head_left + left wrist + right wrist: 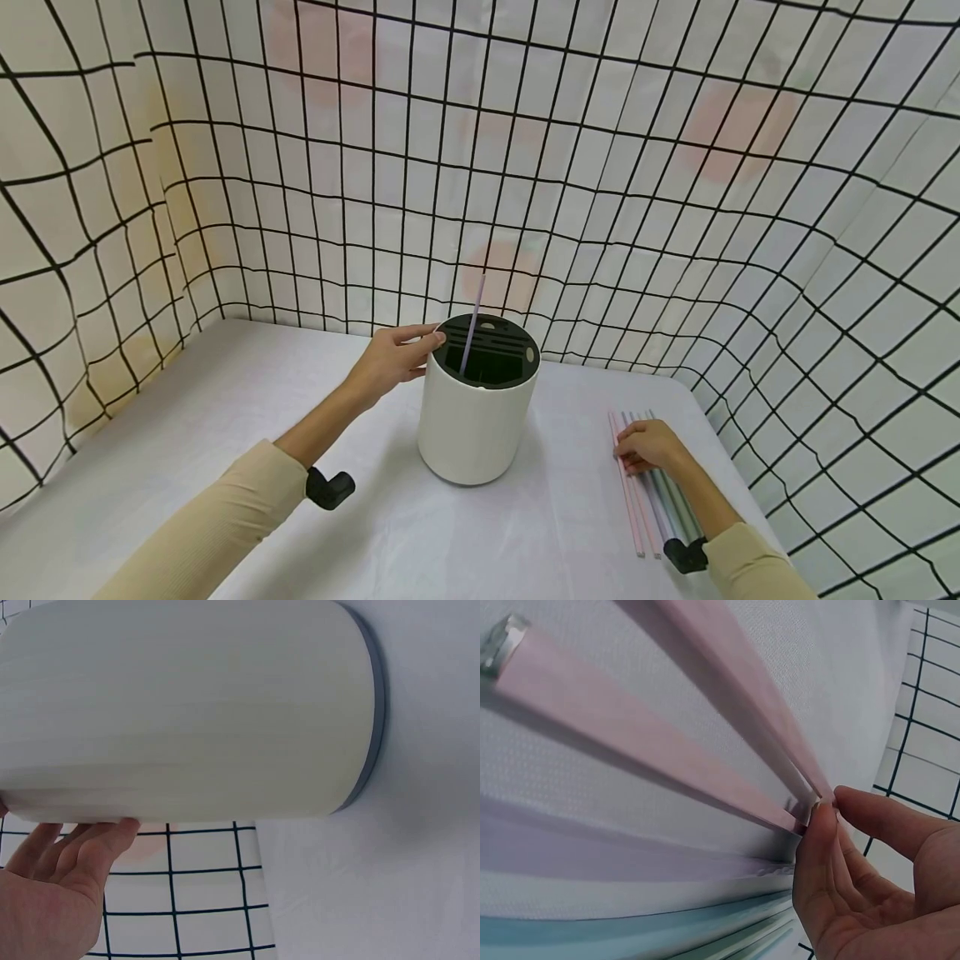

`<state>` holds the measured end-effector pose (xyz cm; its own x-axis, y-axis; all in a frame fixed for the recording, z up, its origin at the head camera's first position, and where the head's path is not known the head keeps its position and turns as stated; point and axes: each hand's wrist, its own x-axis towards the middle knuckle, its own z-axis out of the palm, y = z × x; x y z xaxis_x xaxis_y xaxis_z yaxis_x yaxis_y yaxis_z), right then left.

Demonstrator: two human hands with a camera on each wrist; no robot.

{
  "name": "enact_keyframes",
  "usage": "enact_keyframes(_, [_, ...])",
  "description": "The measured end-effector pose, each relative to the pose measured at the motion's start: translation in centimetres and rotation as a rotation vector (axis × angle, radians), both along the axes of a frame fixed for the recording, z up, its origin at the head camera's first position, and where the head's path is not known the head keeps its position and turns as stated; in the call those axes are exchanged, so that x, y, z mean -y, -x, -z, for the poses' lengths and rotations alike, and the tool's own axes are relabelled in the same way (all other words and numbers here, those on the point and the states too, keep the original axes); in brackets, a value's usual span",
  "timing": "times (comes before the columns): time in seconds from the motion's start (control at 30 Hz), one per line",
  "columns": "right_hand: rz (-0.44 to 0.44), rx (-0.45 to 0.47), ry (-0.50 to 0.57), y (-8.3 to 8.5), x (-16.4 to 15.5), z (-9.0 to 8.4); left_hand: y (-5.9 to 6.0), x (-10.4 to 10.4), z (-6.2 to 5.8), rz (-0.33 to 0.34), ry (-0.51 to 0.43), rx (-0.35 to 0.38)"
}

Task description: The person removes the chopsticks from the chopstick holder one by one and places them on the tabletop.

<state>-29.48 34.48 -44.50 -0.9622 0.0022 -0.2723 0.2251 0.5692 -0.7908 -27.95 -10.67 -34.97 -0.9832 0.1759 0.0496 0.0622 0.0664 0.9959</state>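
A white cylindrical holder (474, 433) with a black slotted top (504, 363) stands upright on the white-covered table. One thin purple stick (472, 327) leans in its opening. My left hand (393, 358) holds the holder's left side near the rim, thumb at the front and fingers farther round. In the left wrist view, fingertips touch the white wall (187, 712). At the right, my right hand (648, 446) pinches a slim pink stick (742, 682) between thumb and forefinger. Just beside it lies a second pink stick (622, 727) with a silvery end.
Purple, blue and green sticks (678, 508) lie side by side under and beside the right hand. Black wire grid (420, 167) encloses the table (360, 542) at the back and both sides, with pale cloth behind it. Each wrist wears a small black camera (330, 489).
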Motion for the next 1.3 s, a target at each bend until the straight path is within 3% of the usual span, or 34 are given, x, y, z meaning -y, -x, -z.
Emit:
enact_keyframes(0.43, [0.043,-0.03,-0.07,0.0,0.5,0.2,-0.3,-0.1,-0.2,0.01,-0.008,-0.007])
enact_keyframes(0.87, [0.026,-0.041,-0.151,0.4,0.6,0.1,-0.3,0.0,-0.2,0.007,-0.007,-0.009])
enact_keyframes(1.1, [0.019,-0.081,-0.155,0.3,1.1,-1.0,-0.1,0.0,-0.1,0.008,-0.005,-0.012])
enact_keyframes(1.3, [0.008,-0.114,-0.094,0.4,2.4,-2.9,-0.1,0.0,0.1,0.009,0.001,-0.014])
